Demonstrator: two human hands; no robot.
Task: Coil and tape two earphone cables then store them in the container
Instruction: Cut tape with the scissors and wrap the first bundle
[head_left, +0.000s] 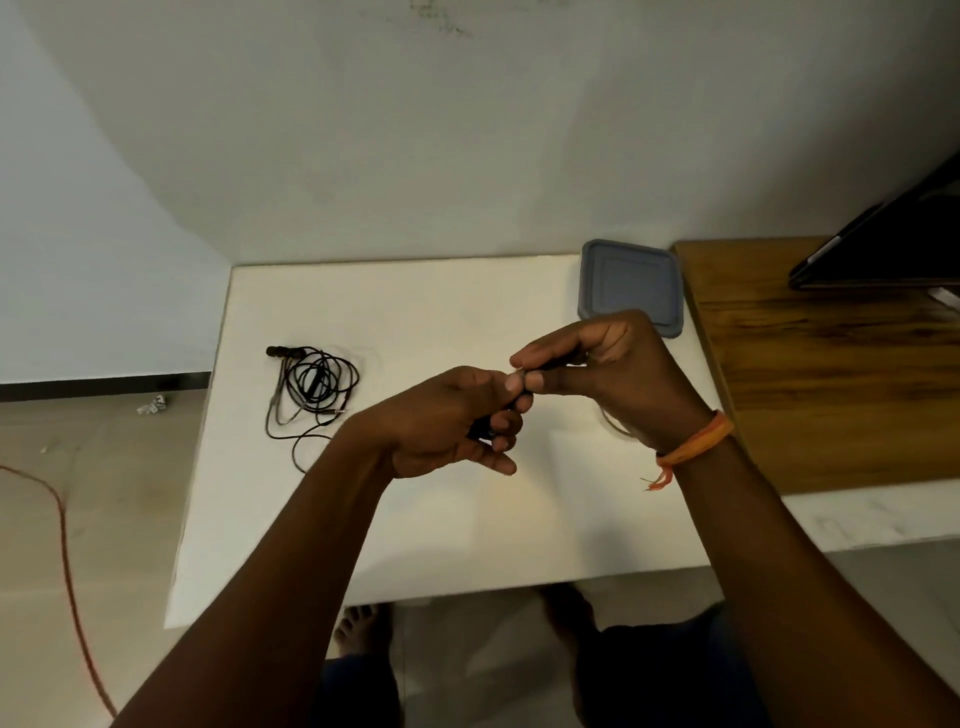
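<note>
A white desk (467, 519) stands in a corner of the room, against a pale wall (363, 130). The floor (78, 467) is light tile with a dark strip along the bottom of the wall. A thin red cord (67, 545) snakes over the floor on the left, and a small scrap (152, 405) lies on the floor near the desk's left edge.

A wooden top (831, 374) sits just beside the desk's right edge. A dark flat thing (893, 239) leans at its far right corner.

On the desk, near the left edge, lies a black earphone cable (311, 389) in a loose heap. A gray container (631, 286) with its lid on rests at the far right corner of the desk.

Both hands hang over the middle of the desk. The left hand (447, 421) is curled around a small dark thing (485, 427); what it is cannot be told. The right hand (613, 369) pinches another small dark thing at its fingertips (524, 358), touching the left thumb. A thin pale loop (615, 423) hangs below the right hand. An orange band (696, 441) is tied on the right wrist.

Bare feet (358, 629) show on the floor under the desk's near edge.
</note>
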